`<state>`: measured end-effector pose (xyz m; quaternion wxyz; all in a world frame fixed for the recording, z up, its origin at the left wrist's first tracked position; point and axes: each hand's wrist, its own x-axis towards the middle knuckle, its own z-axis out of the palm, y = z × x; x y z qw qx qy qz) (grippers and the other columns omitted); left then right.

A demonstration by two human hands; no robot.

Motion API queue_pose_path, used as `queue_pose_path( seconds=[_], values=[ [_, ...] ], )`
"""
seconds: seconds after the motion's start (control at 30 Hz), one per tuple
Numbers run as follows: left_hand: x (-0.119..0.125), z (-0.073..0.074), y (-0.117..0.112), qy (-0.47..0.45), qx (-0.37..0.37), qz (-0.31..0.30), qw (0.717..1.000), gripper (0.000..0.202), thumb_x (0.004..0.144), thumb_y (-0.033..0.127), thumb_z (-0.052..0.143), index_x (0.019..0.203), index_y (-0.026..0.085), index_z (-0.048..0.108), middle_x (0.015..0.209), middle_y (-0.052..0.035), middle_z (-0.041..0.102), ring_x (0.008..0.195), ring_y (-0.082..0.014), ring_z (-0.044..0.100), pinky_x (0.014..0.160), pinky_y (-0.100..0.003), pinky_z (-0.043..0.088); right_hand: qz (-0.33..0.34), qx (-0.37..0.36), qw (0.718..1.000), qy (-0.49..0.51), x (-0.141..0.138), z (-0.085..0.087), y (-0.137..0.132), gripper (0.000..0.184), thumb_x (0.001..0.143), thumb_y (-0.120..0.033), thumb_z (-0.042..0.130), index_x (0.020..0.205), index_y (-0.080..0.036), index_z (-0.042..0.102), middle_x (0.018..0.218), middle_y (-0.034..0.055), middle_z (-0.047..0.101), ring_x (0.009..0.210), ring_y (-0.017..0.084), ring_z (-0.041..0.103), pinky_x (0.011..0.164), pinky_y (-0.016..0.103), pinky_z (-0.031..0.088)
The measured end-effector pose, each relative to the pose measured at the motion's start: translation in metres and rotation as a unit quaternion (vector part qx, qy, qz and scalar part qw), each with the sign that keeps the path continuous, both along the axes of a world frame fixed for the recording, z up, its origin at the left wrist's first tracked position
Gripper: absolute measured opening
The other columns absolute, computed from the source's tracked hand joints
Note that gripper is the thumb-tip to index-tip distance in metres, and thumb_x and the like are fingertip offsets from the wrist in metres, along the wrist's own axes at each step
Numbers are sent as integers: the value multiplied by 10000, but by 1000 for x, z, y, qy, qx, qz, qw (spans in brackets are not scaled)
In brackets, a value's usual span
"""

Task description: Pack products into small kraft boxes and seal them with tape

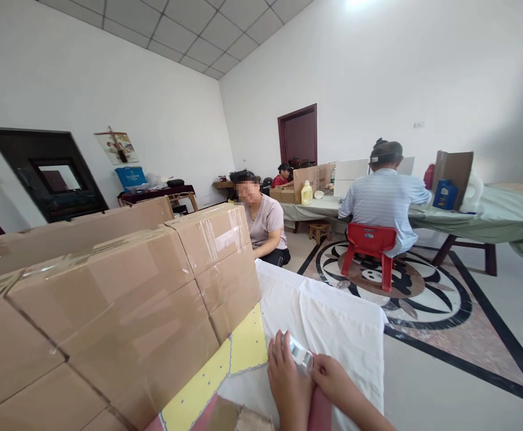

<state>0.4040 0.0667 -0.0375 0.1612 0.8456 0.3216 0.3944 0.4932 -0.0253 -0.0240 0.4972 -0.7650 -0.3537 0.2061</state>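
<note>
A small white object [301, 354] with a pale blue patch and a clear-looking end is in my hands, above the white tablecloth. I cannot make out its exact kind. My left hand [285, 374] lies along its left side, closed around it, with the fingers pointing away from me. My right hand [331, 376] pinches at its near right end with thumb and forefinger. Pink cloth [319, 410] shows just under my wrists. Open cardboard [243, 417] lies at the near edge, left of my left forearm.
Taped cardboard boxes [131, 305] form a tall wall on the left, over a yellow patterned sheet [248, 341]. Behind it sits a person [268, 221]. Farther right, another person [385, 197] sits on a red chair [371, 239] at a long covered table [504, 218] with bottles.
</note>
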Motion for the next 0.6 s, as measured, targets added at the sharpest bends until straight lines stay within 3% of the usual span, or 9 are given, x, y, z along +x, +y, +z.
queue_pose_path(
  seconds=[0.1, 0.2, 0.4, 0.5, 0.6],
  values=[
    [-1, -2, 1, -4, 6, -2, 1000, 606, 846, 274, 637, 1429, 218, 478, 1464, -145, 556, 1349, -347, 518, 1057, -497, 495, -19, 28, 999, -26, -5, -2, -6, 249, 785, -397, 491, 615, -232, 412, 665, 13, 541, 684, 200, 492, 681, 325, 368],
    [-1, -4, 2, -7, 6, -9, 1000, 658, 826, 361, 685, 1431, 216, 471, 1460, -159, 551, 1336, -362, 526, 1039, -512, 509, -13, 73, 997, 0, -7, -4, -14, 377, 883, -535, 495, 666, -229, 465, 708, 19, 553, 722, 214, 521, 706, 323, 419],
    [2, -2, -3, -30, 43, 17, 998, 662, 856, 340, 643, 1475, 227, 436, 1556, -184, 425, 1402, -399, 448, 1034, -558, 493, 0, 133, 991, 20, -10, -6, -21, 505, 898, -673, 493, 670, -222, 494, 715, 21, 540, 724, 218, 523, 690, 329, 429],
    [-1, 4, -6, -88, 80, -9, 993, 509, 881, 271, 584, 1384, 221, 528, 1460, -172, 523, 1339, -355, 514, 1024, -523, 492, -1, 156, 985, 69, -12, 0, -24, 507, 887, -703, 496, 721, -224, 520, 690, 8, 522, 682, 203, 505, 645, 315, 418],
    [-4, 9, -8, -139, 98, -69, 983, 320, 929, 197, 465, 1186, 229, 652, 1193, -126, 684, 1127, -273, 645, 940, -421, 516, -9, 178, 980, 93, -12, 6, -27, 498, 879, -704, 514, 777, -219, 557, 703, 5, 531, 680, 195, 507, 641, 306, 423]
  ],
)
